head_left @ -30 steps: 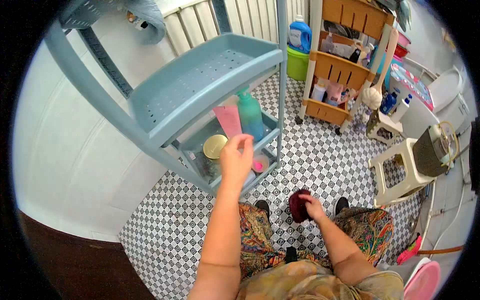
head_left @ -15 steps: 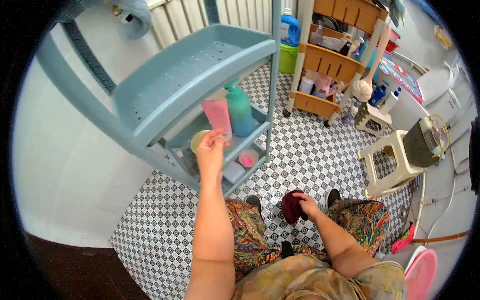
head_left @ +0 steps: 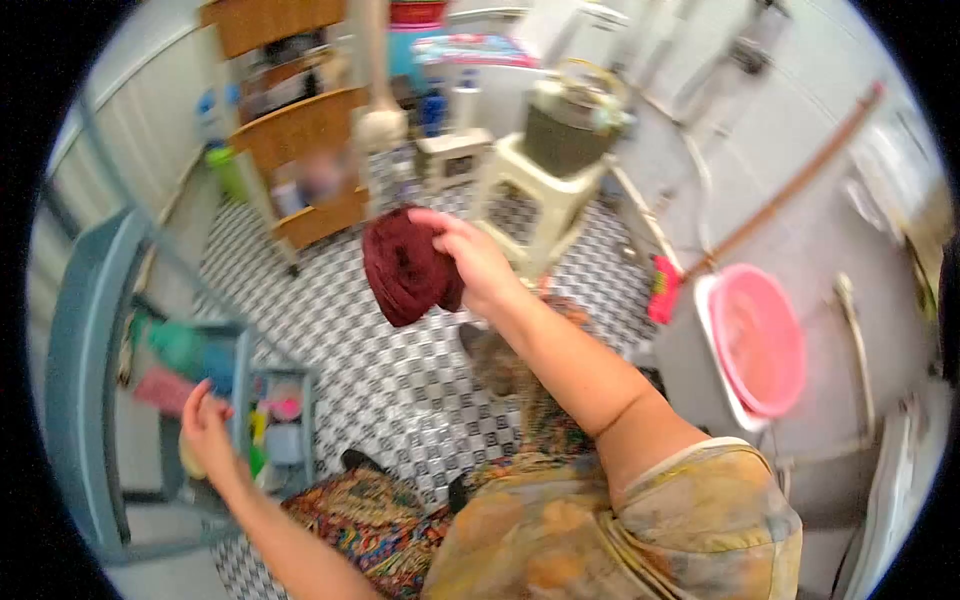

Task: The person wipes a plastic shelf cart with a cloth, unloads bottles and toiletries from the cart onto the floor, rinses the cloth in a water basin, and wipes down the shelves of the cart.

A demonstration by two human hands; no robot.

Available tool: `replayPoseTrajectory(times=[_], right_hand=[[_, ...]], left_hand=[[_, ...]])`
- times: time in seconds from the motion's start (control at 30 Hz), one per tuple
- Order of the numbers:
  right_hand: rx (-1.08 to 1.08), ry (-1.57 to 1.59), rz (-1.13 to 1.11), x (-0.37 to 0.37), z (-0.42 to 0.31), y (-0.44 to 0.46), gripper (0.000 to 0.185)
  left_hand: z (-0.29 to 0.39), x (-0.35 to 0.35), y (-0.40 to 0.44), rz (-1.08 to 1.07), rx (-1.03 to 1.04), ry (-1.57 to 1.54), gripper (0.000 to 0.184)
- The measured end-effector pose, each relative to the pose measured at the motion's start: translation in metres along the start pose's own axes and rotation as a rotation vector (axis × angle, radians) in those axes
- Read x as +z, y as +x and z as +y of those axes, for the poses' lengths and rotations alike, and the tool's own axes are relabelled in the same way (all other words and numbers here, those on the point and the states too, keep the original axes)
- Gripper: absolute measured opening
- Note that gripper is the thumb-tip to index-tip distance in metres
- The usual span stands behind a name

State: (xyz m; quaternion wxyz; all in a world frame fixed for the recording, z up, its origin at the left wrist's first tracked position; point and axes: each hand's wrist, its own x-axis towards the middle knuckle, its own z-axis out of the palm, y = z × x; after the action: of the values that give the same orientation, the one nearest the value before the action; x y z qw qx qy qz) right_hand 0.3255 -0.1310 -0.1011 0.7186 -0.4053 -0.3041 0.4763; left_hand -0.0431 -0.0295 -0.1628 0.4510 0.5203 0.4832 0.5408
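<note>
My right hand (head_left: 475, 262) is raised in front of me, its fingers closed on a bunched dark maroon cloth (head_left: 398, 268). The cloth hangs above the patterned floor. At the lower left, my left hand (head_left: 208, 435) is by the middle tier of the blue-grey shelf cart (head_left: 85, 370), fingers slightly bent and apart, with nothing visible in them. Just beyond its fingertips is a pink tube (head_left: 163, 390), lying near a green-blue pump bottle (head_left: 180, 345). A pink item (head_left: 286, 408) sits on the lower tier.
A brown shelf rack (head_left: 300, 125) stands at the back. A cream stool (head_left: 535, 190) carries a dark bucket (head_left: 563, 130), beside a smaller white stool (head_left: 453, 148) with bottles. To the right are a pink basin (head_left: 755, 340) and a pink brush (head_left: 662, 290).
The view has swung right, so the cart is now at the left edge. My right hand has lifted the maroon cloth up and forward. My left hand remains at the cart, its fingers looser.
</note>
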Motion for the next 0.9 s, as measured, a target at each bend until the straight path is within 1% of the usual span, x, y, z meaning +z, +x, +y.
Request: replayPoseTrajectory(times=[0.03,0.1,0.17,0.23,0.3,0.37,0.4,0.43,0.47,0.5,0.53,0.57,0.6,0.63,0.67,0.7,0.73,0.8,0.87,0.9], right_hand=[[-0.114,-0.110,0.061,-0.007,-0.030,-0.009,0.041],[-0.258,-0.297,0.176,-0.030,-0.084,-0.036,0.039],[-0.449,-0.541,0.313,-0.070,-0.128,-0.068,0.038],[-0.469,-0.704,0.500,-0.111,-0.180,-0.107,0.039],[-0.525,-0.858,0.739,-0.144,-0.217,-0.152,0.040],[-0.497,-0.974,0.944,-0.196,-0.244,-0.196,0.039],[-0.518,-1.178,1.006,-0.242,-0.253,-0.218,0.039],[-0.488,-1.264,1.057,-0.268,-0.255,-0.237,0.039],[-0.411,-1.200,1.156,-0.290,-0.253,-0.252,0.038],[-0.310,-1.244,1.209,-0.318,-0.251,-0.266,0.037],[-0.299,-1.030,1.247,-0.310,-0.239,-0.272,0.037],[-0.254,-1.184,1.189,-0.346,-0.234,-0.293,0.036],[-0.214,-1.321,1.175,-0.386,-0.229,-0.312,0.037],[-0.148,-1.413,1.031,-0.382,-0.229,-0.318,0.039],[-0.073,-1.586,1.047,-0.405,-0.226,-0.327,0.041],[0.036,-1.794,1.003,-0.438,-0.228,-0.337,0.042],[0.052,-1.902,0.955,-0.520,-0.227,-0.357,0.042],[0.390,-1.650,0.590,-0.360,-0.236,-0.298,0.034],[0.624,-1.734,0.742,-0.410,-0.241,-0.275,0.035],[0.482,-1.851,0.790,-0.439,-0.250,-0.261,0.032]], left_hand=[[-0.002,0.005,0.002,-0.003,-0.004,-0.009,0.022],[0.002,0.021,0.002,-0.025,-0.039,-0.044,0.022],[-0.004,0.031,0.003,-0.091,0.019,-0.063,0.023],[0.003,0.047,0.005,-0.142,0.020,-0.048,0.023],[0.004,0.052,0.004,-0.151,0.062,-0.039,0.023],[0.002,0.056,0.005,-0.160,0.064,-0.048,0.023],[0.000,0.055,0.006,-0.166,0.058,-0.031,0.023],[0.000,0.050,0.006,-0.153,0.057,-0.009,0.023],[0.009,0.054,0.000,-0.112,0.082,0.089,0.022],[0.015,0.055,-0.006,-0.072,0.085,0.104,0.021],[0.011,0.052,-0.005,-0.067,0.138,0.105,0.020],[0.011,0.050,-0.005,-0.022,0.122,0.154,0.020],[0.021,0.050,-0.012,0.007,0.093,0.152,0.020],[0.022,0.050,-0.015,0.034,0.100,0.110,0.020],[0.030,0.049,-0.021,0.059,0.108,0.126,0.019],[0.038,0.050,-0.026,0.100,0.057,0.117,0.020],[0.037,0.048,-0.027,0.137,0.078,0.094,0.019],[0.036,0.042,-0.025,0.185,0.042,0.016,0.018],[0.036,0.037,-0.023,0.196,0.068,-0.030,0.017],[0.037,0.036,-0.023,0.200,0.086,-0.053,0.016]])
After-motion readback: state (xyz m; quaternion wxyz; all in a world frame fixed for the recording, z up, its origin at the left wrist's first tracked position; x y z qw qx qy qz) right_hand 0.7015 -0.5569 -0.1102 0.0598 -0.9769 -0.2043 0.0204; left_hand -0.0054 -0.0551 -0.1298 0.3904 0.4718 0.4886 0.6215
